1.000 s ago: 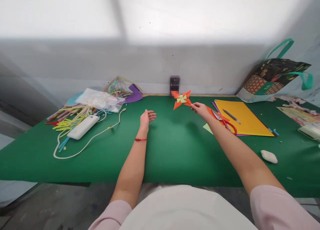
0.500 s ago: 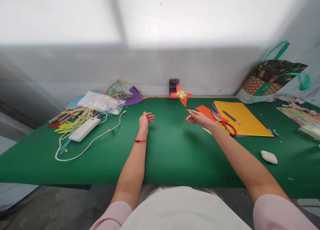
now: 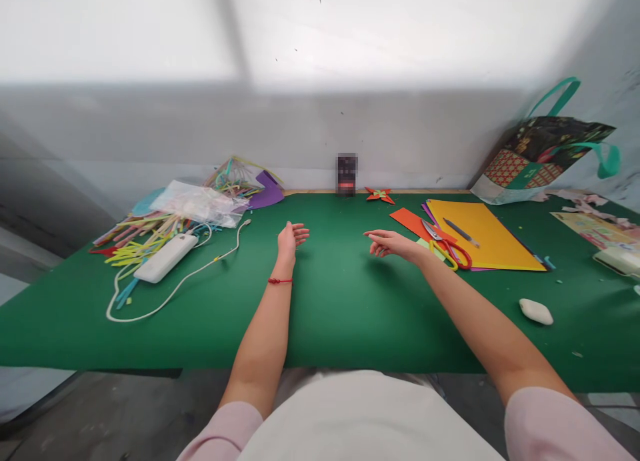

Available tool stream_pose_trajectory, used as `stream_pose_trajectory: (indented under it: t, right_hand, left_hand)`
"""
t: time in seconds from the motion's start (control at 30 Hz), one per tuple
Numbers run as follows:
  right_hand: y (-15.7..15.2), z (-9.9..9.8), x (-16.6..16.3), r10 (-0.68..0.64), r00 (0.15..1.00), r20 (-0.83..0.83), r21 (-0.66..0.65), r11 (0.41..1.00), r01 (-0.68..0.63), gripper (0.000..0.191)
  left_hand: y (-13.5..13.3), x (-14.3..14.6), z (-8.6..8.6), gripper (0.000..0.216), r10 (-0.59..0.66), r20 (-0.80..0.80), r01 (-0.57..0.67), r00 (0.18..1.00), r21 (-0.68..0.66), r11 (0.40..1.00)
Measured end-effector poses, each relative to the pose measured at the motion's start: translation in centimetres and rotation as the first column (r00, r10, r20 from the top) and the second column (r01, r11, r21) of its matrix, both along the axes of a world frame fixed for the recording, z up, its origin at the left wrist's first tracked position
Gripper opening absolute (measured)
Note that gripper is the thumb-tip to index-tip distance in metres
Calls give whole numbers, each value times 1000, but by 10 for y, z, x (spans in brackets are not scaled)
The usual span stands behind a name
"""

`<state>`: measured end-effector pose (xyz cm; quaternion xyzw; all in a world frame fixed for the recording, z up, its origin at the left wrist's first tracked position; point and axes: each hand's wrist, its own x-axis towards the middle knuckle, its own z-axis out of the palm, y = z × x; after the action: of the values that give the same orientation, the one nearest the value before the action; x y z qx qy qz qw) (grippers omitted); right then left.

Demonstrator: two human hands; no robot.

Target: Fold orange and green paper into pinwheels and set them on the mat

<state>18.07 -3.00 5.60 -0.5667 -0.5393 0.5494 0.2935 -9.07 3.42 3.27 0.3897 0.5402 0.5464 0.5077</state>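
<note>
An orange and green folded paper star (image 3: 380, 195) lies at the back edge of the table, beyond my right hand and apart from it. My right hand (image 3: 390, 243) hovers over the green table (image 3: 340, 314), fingers stretched out with nothing in them. Close by on its right are an orange sheet of paper (image 3: 406, 219) and a pair of scissors (image 3: 447, 244) with red and yellow handles. Held up at the middle left, my left hand (image 3: 292, 241) is empty, its fingers apart. The loose end of a white cable (image 3: 175, 299) is the closest thing on its left.
At left, a white power bank (image 3: 166, 257) sits by a heap of coloured paper strips (image 3: 145, 237) and a clear plastic bag (image 3: 195, 204). Yellow paper (image 3: 495, 237) with a pen (image 3: 461, 231), a white case (image 3: 536, 311) and a patterned bag (image 3: 530, 164) are at right.
The paper star has gone from mid-air in front of the blurred dark object to the table's back edge. My right hand has moved slightly down and left; my left hand stays nearly still.
</note>
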Motion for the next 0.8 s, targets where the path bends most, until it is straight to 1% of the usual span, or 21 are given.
stream_pose_trajectory:
  t: [0.23, 0.37, 0.43, 0.5, 0.53, 0.57, 0.6, 0.63, 0.7, 0.73, 0.8]
  right_hand:
    - [-5, 4, 1, -31, 999, 16, -36, 999, 32, 34]
    - [-6, 0, 5, -30, 998, 46, -25, 999, 31, 33]
    - [-4, -5, 6, -29, 996, 84, -4, 1000, 29, 33]
    - [-1, -10, 7, -55, 979, 198, 68, 997, 43, 33]
    - [1, -14, 8, -92, 952, 291, 130, 990, 56, 32]
    - [2, -17, 10, -150, 900, 408, 210, 975, 67, 30]
    - [3, -21, 13, -238, 813, 532, 315, 947, 71, 28]
    - [3, -24, 17, -299, 763, 573, 367, 926, 87, 27]
    - [2, -31, 27, -373, 698, 611, 415, 902, 119, 29]
    - [1, -34, 34, -415, 650, 637, 442, 887, 134, 31]
    - [-3, -39, 47, -481, 450, 753, 477, 869, 131, 33]
  left_hand:
    - [-2, 3, 3, 42, -10, -34, 11, 999, 5, 1000]
    - [-1, 5, 1, 41, -21, -97, 23, 995, 17, 1000]
    - [-1, 8, 0, 41, -34, -152, 40, 988, 36, 999]
    - [-3, 13, -2, 38, -59, -229, 76, 972, 66, 995]
    - [-6, 18, -3, 37, -76, -276, 102, 958, 84, 991]
    - [-9, 23, -4, 35, -95, -328, 135, 940, 104, 985]
    - [-13, 28, -5, 34, -116, -384, 175, 916, 124, 977]
    - [-18, 34, -6, 31, -132, -443, 218, 887, 149, 965]
    - [-29, 45, -8, 28, -150, -563, 308, 813, 196, 931]
    - [-35, 51, -9, 27, -157, -615, 355, 772, 212, 911]
    - [-45, 60, -10, 22, -171, -700, 443, 693, 227, 867]
